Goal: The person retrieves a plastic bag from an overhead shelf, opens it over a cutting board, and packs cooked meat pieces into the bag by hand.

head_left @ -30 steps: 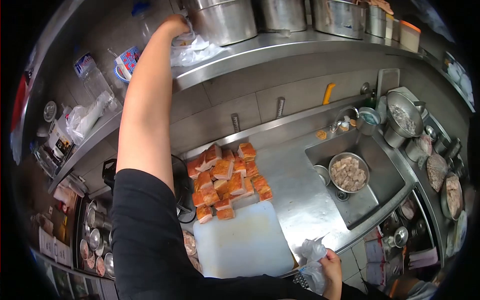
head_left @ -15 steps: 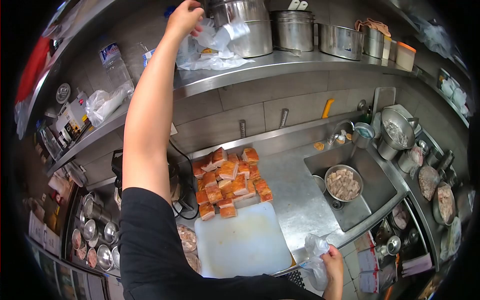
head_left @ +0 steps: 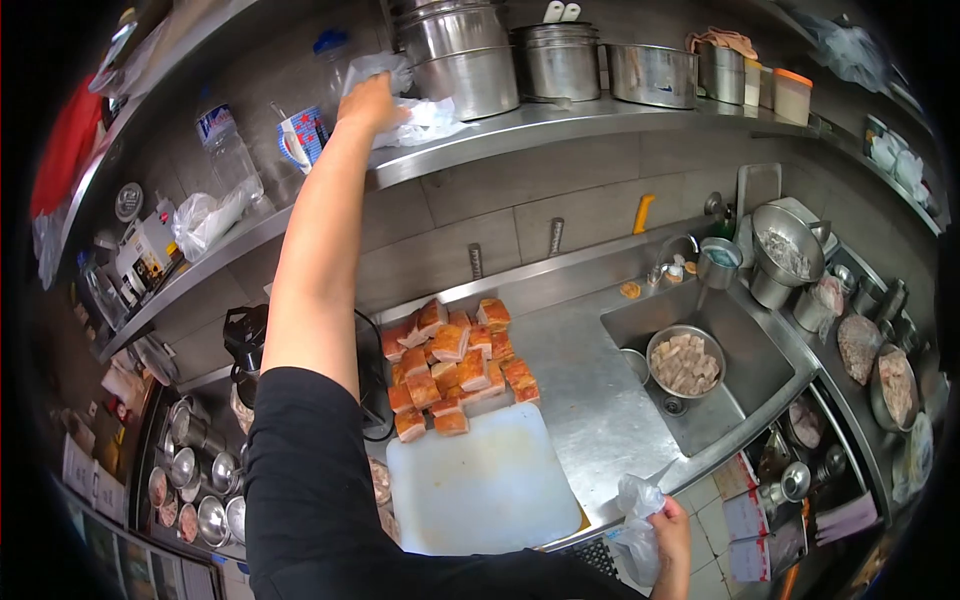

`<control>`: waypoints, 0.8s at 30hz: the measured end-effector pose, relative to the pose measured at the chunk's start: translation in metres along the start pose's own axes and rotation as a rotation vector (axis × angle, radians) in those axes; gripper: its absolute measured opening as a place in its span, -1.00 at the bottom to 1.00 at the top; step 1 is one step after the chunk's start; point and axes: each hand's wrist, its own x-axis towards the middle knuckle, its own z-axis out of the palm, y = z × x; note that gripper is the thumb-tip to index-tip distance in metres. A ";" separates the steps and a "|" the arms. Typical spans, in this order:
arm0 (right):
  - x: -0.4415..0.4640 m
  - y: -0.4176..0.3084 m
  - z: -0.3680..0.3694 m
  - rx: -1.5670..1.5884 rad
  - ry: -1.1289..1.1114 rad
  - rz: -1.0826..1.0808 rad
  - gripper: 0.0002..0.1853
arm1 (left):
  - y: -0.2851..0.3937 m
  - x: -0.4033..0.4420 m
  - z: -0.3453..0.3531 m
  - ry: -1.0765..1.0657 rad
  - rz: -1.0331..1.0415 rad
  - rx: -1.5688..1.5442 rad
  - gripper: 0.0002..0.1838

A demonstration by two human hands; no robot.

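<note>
My left hand (head_left: 368,103) is raised to the upper steel shelf (head_left: 560,118), its fingers closed on white plastic bags (head_left: 425,120) beside a tall steel pot (head_left: 462,75). Low at the front edge, my right hand (head_left: 670,530) is closed round a clear plastic bag (head_left: 638,520) that hangs from it. Between the arms a white cutting board (head_left: 480,480) lies on the steel counter (head_left: 570,400). Behind the board sits a pile of browned meat blocks (head_left: 460,365).
A sink (head_left: 710,420) at the right holds a bowl of pale chunks (head_left: 685,362). A colander (head_left: 788,242) stands past the tap (head_left: 672,250). Several pots line the shelf, with a patterned mug (head_left: 302,136) and a plastic bottle (head_left: 230,155) at its left.
My left hand has come down from above the shelf and into the white bags, which bunch up round it. My right hand has barely moved and still holds its bag.
</note>
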 end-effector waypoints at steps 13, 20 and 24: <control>-0.014 0.018 -0.056 0.002 0.258 0.043 -0.72 | -0.015 0.120 0.059 -0.458 0.249 0.379 -0.43; 0.022 0.047 -0.056 0.065 0.175 0.026 -0.68 | -0.008 0.113 0.064 -0.476 0.118 0.143 -0.47; 0.035 0.029 -0.035 0.041 0.130 0.021 -0.67 | -0.024 0.122 0.073 -0.292 0.055 -0.274 -0.66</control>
